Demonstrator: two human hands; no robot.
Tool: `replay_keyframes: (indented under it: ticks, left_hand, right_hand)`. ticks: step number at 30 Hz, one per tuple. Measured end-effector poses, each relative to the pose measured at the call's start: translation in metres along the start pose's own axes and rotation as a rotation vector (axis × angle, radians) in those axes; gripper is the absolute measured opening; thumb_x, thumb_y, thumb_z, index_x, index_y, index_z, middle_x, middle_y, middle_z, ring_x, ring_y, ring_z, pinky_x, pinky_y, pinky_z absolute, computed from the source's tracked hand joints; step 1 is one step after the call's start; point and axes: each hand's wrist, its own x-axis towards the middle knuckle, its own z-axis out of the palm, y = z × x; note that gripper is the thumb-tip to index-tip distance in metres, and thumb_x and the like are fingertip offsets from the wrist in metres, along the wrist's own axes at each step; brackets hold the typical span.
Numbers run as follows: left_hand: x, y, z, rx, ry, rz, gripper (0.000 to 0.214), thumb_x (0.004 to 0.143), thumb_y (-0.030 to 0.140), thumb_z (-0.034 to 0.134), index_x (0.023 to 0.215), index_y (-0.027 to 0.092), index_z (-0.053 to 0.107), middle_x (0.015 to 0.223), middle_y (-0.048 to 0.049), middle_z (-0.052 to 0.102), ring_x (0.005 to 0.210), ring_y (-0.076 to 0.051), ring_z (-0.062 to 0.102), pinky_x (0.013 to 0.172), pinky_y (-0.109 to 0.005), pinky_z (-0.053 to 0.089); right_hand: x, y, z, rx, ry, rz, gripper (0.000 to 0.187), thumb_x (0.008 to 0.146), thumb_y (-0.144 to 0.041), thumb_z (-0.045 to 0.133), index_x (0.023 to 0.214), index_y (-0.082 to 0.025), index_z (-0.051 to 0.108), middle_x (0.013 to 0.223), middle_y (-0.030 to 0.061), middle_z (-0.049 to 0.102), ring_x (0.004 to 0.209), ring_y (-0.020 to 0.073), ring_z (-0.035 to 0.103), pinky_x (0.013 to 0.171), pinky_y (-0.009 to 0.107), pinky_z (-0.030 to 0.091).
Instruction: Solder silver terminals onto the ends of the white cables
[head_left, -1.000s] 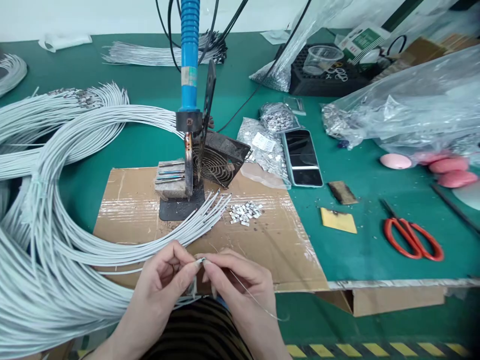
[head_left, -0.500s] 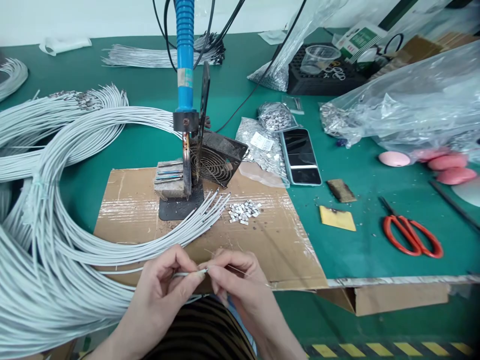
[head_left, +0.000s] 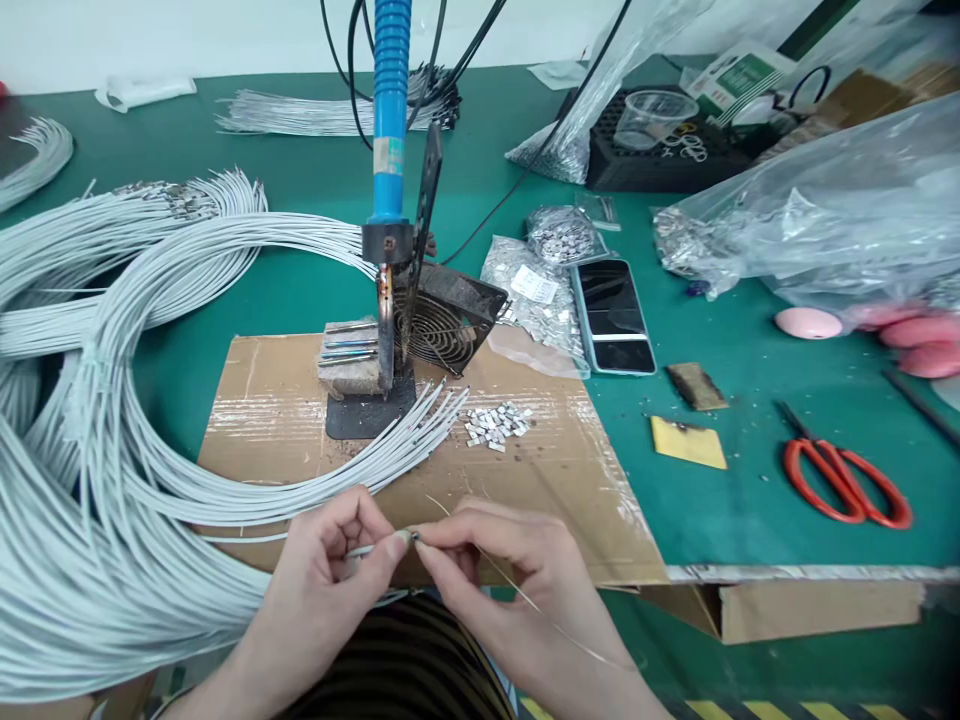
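Observation:
My left hand (head_left: 330,580) pinches the end of a thin white cable (head_left: 364,549) between thumb and forefinger, at the near edge of a cardboard sheet (head_left: 570,490). My right hand (head_left: 510,585) is closed in a pinch at the cable's tip, and a fine wire (head_left: 525,600) runs through its fingers toward the lower right. Both hands meet fingertip to fingertip. A large loop of white cables (head_left: 112,480) lies to the left, its ends fanned out beside a blue-handled soldering iron (head_left: 390,150) on its stand. A small heap of metal terminals (head_left: 496,424) sits on the cardboard.
A small black fan (head_left: 442,325) leans behind the stand. Bags of metal parts (head_left: 532,290), a phone (head_left: 613,315), a yellow sponge (head_left: 688,442), red scissors (head_left: 844,475) and large plastic bags (head_left: 817,220) lie on the green table to the right.
The hands stay joined at the cable tip, with the fingers shifting slightly. The fine wire now trails longer toward the lower right. The view has shifted a little.

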Motion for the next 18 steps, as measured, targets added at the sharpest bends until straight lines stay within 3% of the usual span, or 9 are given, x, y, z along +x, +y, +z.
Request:
replay_keyframes:
  ticks: [7,12,15,18]
  left_hand:
    - [-0.004,-0.011,0.009,0.047,0.119,0.11,0.031,0.095,0.037,0.067,0.071,0.02,0.059,0.059,0.0056,0.052,0.054,-0.011,0.041,0.049,-0.019,0.032]
    - [-0.004,-0.018,0.016,-0.042,0.182,0.165,0.033,0.097,0.037,0.068,0.072,0.02,0.059,0.058,0.0066,0.052,0.052,-0.009,0.039,0.048,-0.018,0.031]
    - [-0.003,-0.019,0.019,-0.147,0.159,0.133,0.032,0.1,0.043,0.065,0.079,0.02,0.06,0.06,0.0063,0.054,0.053,-0.009,0.04,0.049,-0.018,0.031]
    - [-0.002,-0.017,0.017,-0.27,0.113,0.065,0.03,0.099,0.048,0.067,0.087,0.021,0.061,0.062,0.0065,0.053,0.055,-0.01,0.041,0.051,-0.018,0.033]
  right_hand:
    - [0.002,0.005,0.009,0.176,0.147,0.098,0.019,0.079,-0.018,0.069,0.063,-0.016,0.079,0.052,-0.0016,0.056,0.049,0.0091,0.046,0.046,0.02,0.035]
    - [-0.006,0.024,0.045,0.503,0.368,0.203,0.019,0.081,-0.026,0.077,0.064,-0.018,0.077,0.054,-0.0022,0.059,0.048,0.0085,0.044,0.045,0.02,0.038]
    - [-0.009,0.028,0.065,0.518,0.507,0.077,0.017,0.085,-0.021,0.074,0.07,-0.019,0.079,0.055,-0.0012,0.062,0.046,0.0098,0.048,0.044,0.021,0.041]
    - [-0.008,0.028,0.067,0.251,0.566,-0.189,0.02,0.085,-0.004,0.072,0.085,-0.022,0.081,0.061,-0.0007,0.067,0.052,0.0125,0.055,0.049,0.024,0.046]
